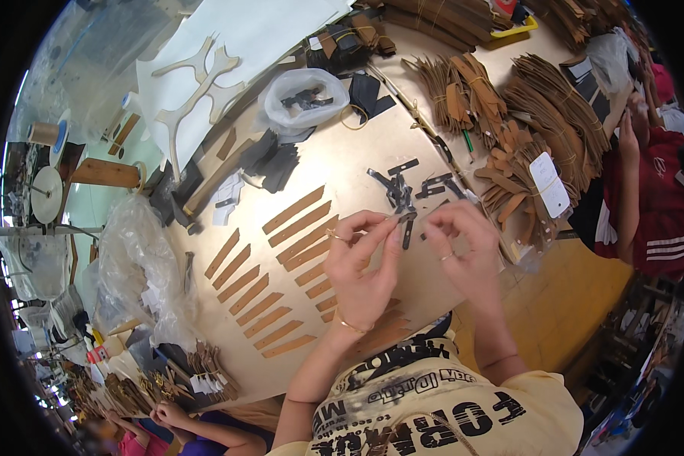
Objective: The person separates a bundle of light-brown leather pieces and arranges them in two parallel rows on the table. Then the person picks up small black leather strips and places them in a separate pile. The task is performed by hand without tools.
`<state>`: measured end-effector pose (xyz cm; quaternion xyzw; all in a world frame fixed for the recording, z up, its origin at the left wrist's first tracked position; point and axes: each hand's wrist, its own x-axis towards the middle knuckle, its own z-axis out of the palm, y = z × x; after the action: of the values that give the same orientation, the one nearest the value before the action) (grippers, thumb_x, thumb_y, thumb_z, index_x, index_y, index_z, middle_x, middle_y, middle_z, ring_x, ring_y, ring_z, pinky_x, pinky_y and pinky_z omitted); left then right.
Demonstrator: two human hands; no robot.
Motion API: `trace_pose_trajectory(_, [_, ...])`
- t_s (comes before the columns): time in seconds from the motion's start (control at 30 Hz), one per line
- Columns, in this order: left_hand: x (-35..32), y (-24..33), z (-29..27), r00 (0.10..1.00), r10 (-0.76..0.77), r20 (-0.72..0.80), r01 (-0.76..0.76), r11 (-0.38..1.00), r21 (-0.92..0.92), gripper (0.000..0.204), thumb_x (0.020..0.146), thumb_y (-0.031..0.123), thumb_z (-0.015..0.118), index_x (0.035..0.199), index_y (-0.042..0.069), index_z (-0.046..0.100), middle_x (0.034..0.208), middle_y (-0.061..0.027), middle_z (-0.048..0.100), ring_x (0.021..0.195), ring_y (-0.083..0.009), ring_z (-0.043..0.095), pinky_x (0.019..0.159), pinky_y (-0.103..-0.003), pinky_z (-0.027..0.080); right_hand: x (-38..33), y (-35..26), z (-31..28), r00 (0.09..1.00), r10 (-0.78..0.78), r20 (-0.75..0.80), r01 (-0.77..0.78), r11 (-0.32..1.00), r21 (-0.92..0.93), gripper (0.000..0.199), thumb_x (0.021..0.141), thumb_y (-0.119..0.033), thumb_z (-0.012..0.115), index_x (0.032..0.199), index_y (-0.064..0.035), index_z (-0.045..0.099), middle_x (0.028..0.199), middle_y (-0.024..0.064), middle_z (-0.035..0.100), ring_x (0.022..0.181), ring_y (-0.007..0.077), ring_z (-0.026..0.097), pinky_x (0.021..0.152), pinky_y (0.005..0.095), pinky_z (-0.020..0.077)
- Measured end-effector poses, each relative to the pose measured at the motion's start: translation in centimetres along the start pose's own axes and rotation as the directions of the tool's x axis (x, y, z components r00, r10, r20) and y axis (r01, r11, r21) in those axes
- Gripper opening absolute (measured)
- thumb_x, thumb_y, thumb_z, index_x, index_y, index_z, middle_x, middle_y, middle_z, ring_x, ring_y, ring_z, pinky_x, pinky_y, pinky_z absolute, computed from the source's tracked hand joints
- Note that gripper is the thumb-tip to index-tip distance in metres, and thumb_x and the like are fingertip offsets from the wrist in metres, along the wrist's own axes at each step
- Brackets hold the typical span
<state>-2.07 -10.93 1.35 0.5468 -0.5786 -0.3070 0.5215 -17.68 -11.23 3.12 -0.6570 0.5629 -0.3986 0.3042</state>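
A small dark strip [407, 228] is pinched between the fingertips of the left hand [361, 262] and the right hand [463, 247], both raised above the workbench [342, 144]; its long axis is seen hanging roughly upright, and which hand bears it more cannot be told. The remaining fingers of each hand are curled narrow. A scatter of like dark strips [410, 182] is noted just beyond the fingertips, with rows of tan leather strips [273, 281] laid out to the left.

Single head-worn fisheye view, steeply downward and close over the worktable [372, 152], edges bent at the rim.
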Motion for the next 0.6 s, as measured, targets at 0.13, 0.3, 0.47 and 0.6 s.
trace_pose_trajectory(0.13, [-0.35,0.34,0.52,0.996,0.006,0.091,-0.001,0.998,-0.055,0.022,0.084,-0.004,0.069,0.105,0.000,0.073,0.102,-0.0110,0.064,0.082,-0.0184,0.065,0.072,-0.028,0.053,-0.34,-1.14,0.14,0.993,0.103,0.064,-0.112,0.981,0.159,0.007,0.089,0.000,0.062,0.094,0.0053,0.064,0.084,0.0095,0.064,0.069,0.0160,0.057,0.066,0.0261,0.0467])
trace_pose_trajectory(0.3, [-0.39,0.40,0.37,0.993,0.015,0.120,-0.010,0.999,-0.039,0.024,0.085,-0.005,0.067,0.108,-0.002,0.072,0.102,-0.0127,0.064,0.083,-0.0195,0.066,0.075,-0.027,0.054,-0.20,-0.78,0.30,0.997,-0.008,0.074,0.003,0.997,0.079,0.011,0.092,-0.004,0.062,0.098,0.0056,0.063,0.090,0.0142,0.063,0.077,0.0269,0.063,0.070,0.0323,0.0493])
trace_pose_trajectory(0.47, [-0.29,0.50,0.25,0.991,0.012,0.132,-0.008,0.999,-0.037,0.023,0.084,-0.005,0.068,0.107,-0.002,0.073,0.102,-0.0126,0.064,0.083,-0.0195,0.066,0.074,-0.028,0.054,-0.13,-0.46,0.04,0.995,-0.043,0.086,0.039,0.998,0.046,0.011,0.092,-0.004,0.062,0.097,0.0064,0.062,0.090,0.0156,0.063,0.078,0.0294,0.063,0.070,0.0326,0.0495])
trace_pose_trajectory(0.6, [-0.16,0.60,0.32,0.991,0.000,0.134,0.009,0.998,-0.062,0.022,0.083,-0.005,0.069,0.105,-0.002,0.073,0.102,-0.0125,0.065,0.083,-0.0193,0.067,0.074,-0.028,0.054,-0.03,-0.42,-0.12,0.995,-0.055,0.088,0.051,0.997,0.053,0.011,0.092,-0.003,0.061,0.097,0.0066,0.062,0.090,0.0151,0.063,0.077,0.0287,0.062,0.070,0.0321,0.0494])
